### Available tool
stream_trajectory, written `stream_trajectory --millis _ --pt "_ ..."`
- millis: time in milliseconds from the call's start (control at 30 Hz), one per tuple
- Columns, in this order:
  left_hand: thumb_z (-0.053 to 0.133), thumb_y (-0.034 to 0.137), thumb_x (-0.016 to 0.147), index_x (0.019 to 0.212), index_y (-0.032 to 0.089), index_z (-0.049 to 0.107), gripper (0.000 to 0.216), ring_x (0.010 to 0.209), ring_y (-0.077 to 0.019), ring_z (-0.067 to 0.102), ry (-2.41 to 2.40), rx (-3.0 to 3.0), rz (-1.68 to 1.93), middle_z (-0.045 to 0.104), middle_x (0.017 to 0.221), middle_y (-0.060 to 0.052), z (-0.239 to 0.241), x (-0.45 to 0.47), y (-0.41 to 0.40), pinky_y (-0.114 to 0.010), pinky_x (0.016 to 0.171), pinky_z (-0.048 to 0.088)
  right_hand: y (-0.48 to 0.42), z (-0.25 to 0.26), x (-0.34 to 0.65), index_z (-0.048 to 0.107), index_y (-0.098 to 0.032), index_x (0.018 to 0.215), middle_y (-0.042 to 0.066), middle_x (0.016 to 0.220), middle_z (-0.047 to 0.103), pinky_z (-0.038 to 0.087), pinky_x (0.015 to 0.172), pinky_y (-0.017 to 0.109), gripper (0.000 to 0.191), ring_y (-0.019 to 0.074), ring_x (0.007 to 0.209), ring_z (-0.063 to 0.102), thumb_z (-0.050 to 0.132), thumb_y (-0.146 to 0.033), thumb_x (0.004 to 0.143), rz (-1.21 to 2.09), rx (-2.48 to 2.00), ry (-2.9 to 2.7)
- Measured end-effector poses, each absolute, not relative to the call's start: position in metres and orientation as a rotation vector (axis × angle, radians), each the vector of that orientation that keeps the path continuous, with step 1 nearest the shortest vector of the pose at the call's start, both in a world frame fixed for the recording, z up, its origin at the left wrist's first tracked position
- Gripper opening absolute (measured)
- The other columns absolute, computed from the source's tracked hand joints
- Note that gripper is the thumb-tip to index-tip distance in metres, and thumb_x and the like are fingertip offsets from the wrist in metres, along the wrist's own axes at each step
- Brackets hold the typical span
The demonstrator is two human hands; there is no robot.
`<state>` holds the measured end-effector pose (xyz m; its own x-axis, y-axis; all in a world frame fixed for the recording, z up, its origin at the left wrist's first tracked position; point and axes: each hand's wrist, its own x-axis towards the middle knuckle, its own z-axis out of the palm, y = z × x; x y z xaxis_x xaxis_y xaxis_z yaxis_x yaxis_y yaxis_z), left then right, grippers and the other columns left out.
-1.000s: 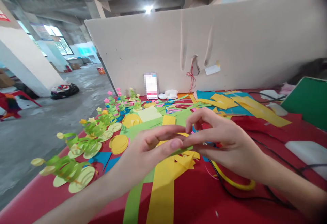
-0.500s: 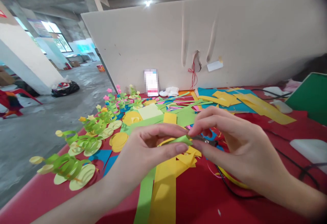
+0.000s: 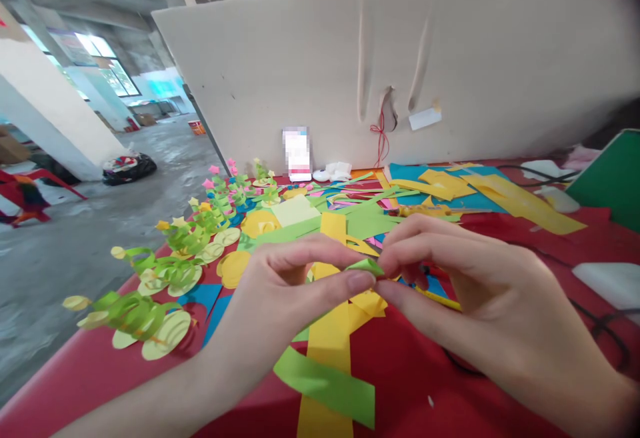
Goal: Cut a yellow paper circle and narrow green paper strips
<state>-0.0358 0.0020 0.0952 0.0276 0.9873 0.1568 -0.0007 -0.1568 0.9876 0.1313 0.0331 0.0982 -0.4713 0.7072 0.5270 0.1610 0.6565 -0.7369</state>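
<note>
My left hand [image 3: 295, 291] pinches the folded or rolled end of a green paper strip [image 3: 367, 265] between thumb and fingers. Fingertips of my right hand [image 3: 440, 271] are closed at the right tip of that same end. A curved length of green paper [image 3: 333, 385] lies below my left hand, across a long yellow paper strip [image 3: 327, 338]; whether it joins the held end is hidden. Yellow paper pieces [image 3: 367, 305] lie just under my fingertips. Beneath my right hand, a blue and yellow item is mostly covered.
Curled green paper decorations [image 3: 135, 315] on pale oval bases line the red table's [image 3: 400, 391] left edge. A phone [image 3: 297, 153] leans on the white panel [image 3: 280, 58]. Yellow strips [image 3: 525, 201] lie on blue paper at the back right, near black cables [image 3: 607, 331] and a green board [image 3: 610, 175].
The green length has swung from hanging straight down to curving rightward over the yellow strip. My right fingers have shifted at the held end; a grey tool visible there before is now hidden.
</note>
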Motion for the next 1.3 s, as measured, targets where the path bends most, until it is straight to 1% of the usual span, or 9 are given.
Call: stream_trajectory --millis 100,233,400,533,667,767,967,1167,1300 --pt "0.070 0.026 0.069 0.070 0.027 0.069 0.002 0.073 -0.0090 0.058 1.140 1.321 1.312 0.066 0.074 0.006 0.095 -0.035 0.004 -0.014 0.063 0.045 0.034 0.098 0.131 0.057 -0.021 0.073 -0.004 0.073 0.056 0.043 0.054 0.018 0.006 0.0079 0.067 0.053 0.060 -0.016 0.074 0.805 -0.699 -1.963" --pt "0.069 0.025 0.069 0.070 0.029 0.069 0.004 0.072 -0.0088 0.057 1.143 1.272 1.294 0.065 0.071 0.006 0.093 -0.035 0.003 -0.014 0.061 0.045 0.035 0.098 0.131 0.057 -0.021 0.072 -0.002 0.072 0.057 0.044 0.057 0.021 0.006 0.0103 0.069 0.054 0.059 -0.016 0.073 0.818 -0.721 -1.956" --pt "0.069 0.026 0.069 0.069 0.027 0.069 0.001 0.072 -0.0112 0.056 1.128 1.237 1.273 0.064 0.073 0.004 0.093 -0.035 0.001 -0.019 0.065 0.046 0.034 0.099 0.130 0.056 -0.020 0.070 -0.003 0.071 0.057 0.043 0.055 0.020 0.006 0.0089 0.067 0.053 0.058 -0.016 0.074 0.846 -0.759 -1.963" --pt "0.069 0.025 0.069 0.067 0.027 0.068 0.003 0.072 -0.0104 0.055 1.131 1.227 1.287 0.063 0.072 0.005 0.092 -0.034 0.002 -0.019 0.066 0.045 0.035 0.100 0.127 0.055 -0.020 0.068 -0.003 0.069 0.057 0.043 0.054 0.019 0.007 0.0087 0.065 0.053 0.057 -0.016 0.074 0.858 -0.765 -1.953" --pt "0.070 0.024 0.068 0.063 0.026 0.067 0.006 0.078 -0.0115 0.055 1.123 1.218 1.316 0.062 0.069 0.006 0.091 -0.032 0.003 -0.019 0.070 0.045 0.035 0.101 0.126 0.054 -0.020 0.066 -0.002 0.065 0.056 0.042 0.050 0.021 0.008 0.0101 0.062 0.053 0.058 -0.018 0.072 0.888 -0.795 -1.929" --pt "0.070 0.023 0.068 0.062 0.026 0.067 0.007 0.085 -0.0121 0.055 1.110 1.207 1.325 0.062 0.068 0.007 0.091 -0.031 0.003 -0.018 0.071 0.044 0.034 0.101 0.127 0.055 -0.020 0.065 -0.002 0.065 0.056 0.043 0.051 0.021 0.008 0.0105 0.061 0.053 0.058 -0.019 0.072 0.887 -0.782 -1.920" --pt "0.071 0.025 0.067 0.064 0.026 0.067 0.005 0.082 -0.0106 0.055 1.128 1.193 1.329 0.064 0.071 0.007 0.090 -0.031 0.003 -0.016 0.066 0.044 0.035 0.099 0.127 0.055 -0.021 0.065 -0.001 0.066 0.058 0.044 0.051 0.023 0.008 0.0123 0.062 0.054 0.057 -0.019 0.073 0.880 -0.804 -1.930" --pt "0.070 0.024 0.068 0.064 0.026 0.067 0.006 0.085 -0.0116 0.055 1.138 1.205 1.317 0.064 0.072 0.006 0.088 -0.032 0.004 -0.017 0.068 0.044 0.037 0.099 0.122 0.059 -0.022 0.069 0.002 0.066 0.058 0.046 0.053 0.026 0.009 0.0175 0.069 0.056 0.057 -0.029 0.073 0.766 -0.786 -1.985" --pt "0.070 0.025 0.068 0.063 0.025 0.066 0.006 0.086 -0.0127 0.055 1.169 1.220 1.307 0.064 0.073 0.005 0.087 -0.032 0.004 -0.018 0.069 0.044 0.040 0.101 0.119 0.061 -0.022 0.072 0.002 0.066 0.058 0.046 0.053 0.026 0.010 0.0177 0.069 0.056 0.057 -0.032 0.073 0.702 -0.800 -2.001"
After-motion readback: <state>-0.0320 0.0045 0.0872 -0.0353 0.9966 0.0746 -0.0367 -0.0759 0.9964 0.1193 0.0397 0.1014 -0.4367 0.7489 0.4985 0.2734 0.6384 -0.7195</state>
